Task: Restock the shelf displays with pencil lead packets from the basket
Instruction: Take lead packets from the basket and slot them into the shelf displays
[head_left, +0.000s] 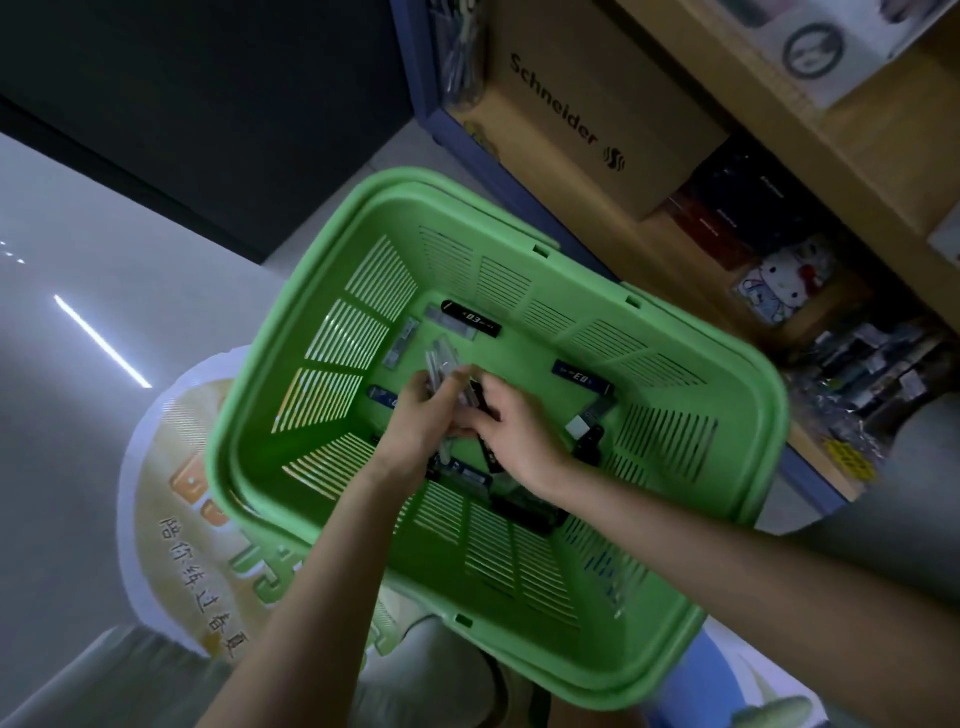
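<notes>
As we reach into the basket, our left grip clasps a bundle of lead packets pointing away; our right grip, nearer the shelf, pinches a dark packet.

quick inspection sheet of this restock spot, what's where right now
surface: pale floor with a printed decal, partly hidden by the green basket
job's things: loose lead packets scattered on the basket floor
clutter: nothing seen
grippers: left hand grips a bunch of clear packets; right hand pinches a dark packet
cables: nothing seen
surroundings: wooden shelf with a Schneider box and packaged stationery
</notes>
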